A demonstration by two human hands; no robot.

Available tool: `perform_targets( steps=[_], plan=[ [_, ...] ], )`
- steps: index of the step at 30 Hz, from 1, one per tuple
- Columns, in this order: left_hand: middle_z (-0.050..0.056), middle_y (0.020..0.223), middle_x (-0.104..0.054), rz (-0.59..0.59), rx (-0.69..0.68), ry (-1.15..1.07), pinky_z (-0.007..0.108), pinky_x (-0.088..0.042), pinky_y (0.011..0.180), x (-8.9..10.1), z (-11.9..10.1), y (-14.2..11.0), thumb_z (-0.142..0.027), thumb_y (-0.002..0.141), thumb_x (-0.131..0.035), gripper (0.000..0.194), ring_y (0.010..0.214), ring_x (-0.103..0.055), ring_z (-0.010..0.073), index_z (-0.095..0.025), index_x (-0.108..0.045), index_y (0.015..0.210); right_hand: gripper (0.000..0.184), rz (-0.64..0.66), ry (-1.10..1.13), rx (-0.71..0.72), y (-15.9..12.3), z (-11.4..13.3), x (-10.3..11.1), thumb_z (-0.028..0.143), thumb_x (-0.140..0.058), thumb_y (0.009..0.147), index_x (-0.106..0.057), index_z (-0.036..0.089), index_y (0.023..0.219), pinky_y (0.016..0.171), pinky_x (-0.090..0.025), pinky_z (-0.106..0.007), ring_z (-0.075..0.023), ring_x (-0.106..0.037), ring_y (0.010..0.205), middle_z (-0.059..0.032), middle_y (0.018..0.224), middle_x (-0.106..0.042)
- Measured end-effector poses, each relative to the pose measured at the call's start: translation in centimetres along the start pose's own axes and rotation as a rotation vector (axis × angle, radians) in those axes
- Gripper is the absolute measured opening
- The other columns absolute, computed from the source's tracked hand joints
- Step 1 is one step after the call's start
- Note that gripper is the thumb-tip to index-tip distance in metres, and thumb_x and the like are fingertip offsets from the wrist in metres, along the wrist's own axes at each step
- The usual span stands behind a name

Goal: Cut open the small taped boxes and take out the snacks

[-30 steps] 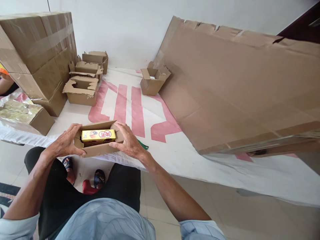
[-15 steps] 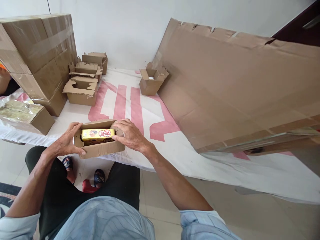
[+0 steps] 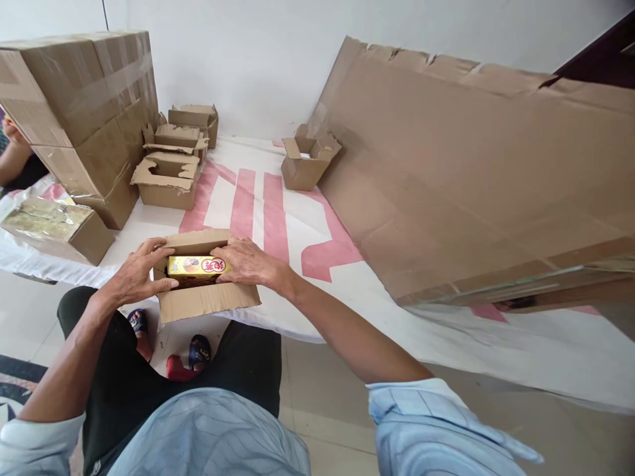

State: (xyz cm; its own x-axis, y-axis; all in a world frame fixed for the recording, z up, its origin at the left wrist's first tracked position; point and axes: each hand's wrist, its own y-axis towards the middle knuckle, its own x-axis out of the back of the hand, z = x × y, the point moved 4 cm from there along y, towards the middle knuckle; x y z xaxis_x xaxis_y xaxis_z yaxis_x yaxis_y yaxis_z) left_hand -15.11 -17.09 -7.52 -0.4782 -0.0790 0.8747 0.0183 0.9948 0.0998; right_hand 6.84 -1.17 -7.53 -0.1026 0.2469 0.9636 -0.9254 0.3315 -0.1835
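Observation:
A small open cardboard box (image 3: 208, 303) is at the table's front edge, its long flaps folded outward. Inside lies a yellow printed box (image 3: 191, 266) with red lettering on a white patch. At the left end my left hand (image 3: 141, 271) is closed on the cardboard box, thumb and fingertips reaching over its rim. My right hand (image 3: 245, 263) dips in at the right end, with thumb and fingers closed around the end of the yellow box. Its fingertips are partly hidden inside.
Taped cartons (image 3: 89, 99) are stacked at the left, with another taped carton (image 3: 59, 228) before them. Several torn-open boxes (image 3: 166, 192) stand beside the stack. A small open box (image 3: 303, 173) is near a big cardboard sheet (image 3: 476, 178). Another person's arm (image 3: 14, 158) shows far left.
The cardboard box's long flaps have spread further outward. My right hand has moved from the right rim down inside, onto the yellow box. My left fingers reach further over the left end.

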Motion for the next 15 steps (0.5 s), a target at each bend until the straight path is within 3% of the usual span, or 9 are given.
perform_targets(
  steps=[3, 9, 15],
  plan=[
    [0.021, 0.172, -0.049, 0.028, 0.037, 0.137, 0.073, -0.049, 0.124, -0.5, -0.8, 1.0, -0.058, 0.094, -0.082, 0.071, 0.157, -0.051, 0.0503, -0.025, -0.069, 0.155, 0.05, 0.027, -0.115, 0.006, 0.5, 0.0, 0.1, 0.052, -0.081, 0.103, -0.074, 0.016, 0.138, 0.102, -0.045, -0.045, -0.041, -0.064, 0.134, -0.0204, 0.131, -0.08],
    [0.018, 0.166, -0.053, 0.079, 0.154, 0.268, 0.067, -0.056, 0.117, -1.0, -1.8, 1.9, -0.051, 0.083, -0.091, 0.06, 0.149, -0.058, 0.0492, -0.025, -0.077, 0.135, 0.046, 0.03, -0.228, 0.085, 1.0, 0.5, 0.7, 0.052, -0.083, 0.101, -0.076, 0.017, 0.13, 0.104, -0.044, -0.046, -0.0383, -0.067, 0.126, -0.018, 0.128, -0.081],
    [0.023, 0.162, -0.057, 0.166, 0.263, 0.444, 0.066, -0.056, 0.115, -0.7, -2.8, 2.2, -0.044, 0.082, -0.09, 0.056, 0.146, -0.059, 0.049, -0.019, -0.077, 0.13, 0.036, -0.118, -0.236, 0.15, 0.0, 1.1, 2.2, 0.019, -0.08, 0.097, -0.072, 0.016, 0.132, 0.099, -0.044, -0.042, -0.0339, -0.062, 0.125, -0.0182, 0.137, -0.073]
  ],
)
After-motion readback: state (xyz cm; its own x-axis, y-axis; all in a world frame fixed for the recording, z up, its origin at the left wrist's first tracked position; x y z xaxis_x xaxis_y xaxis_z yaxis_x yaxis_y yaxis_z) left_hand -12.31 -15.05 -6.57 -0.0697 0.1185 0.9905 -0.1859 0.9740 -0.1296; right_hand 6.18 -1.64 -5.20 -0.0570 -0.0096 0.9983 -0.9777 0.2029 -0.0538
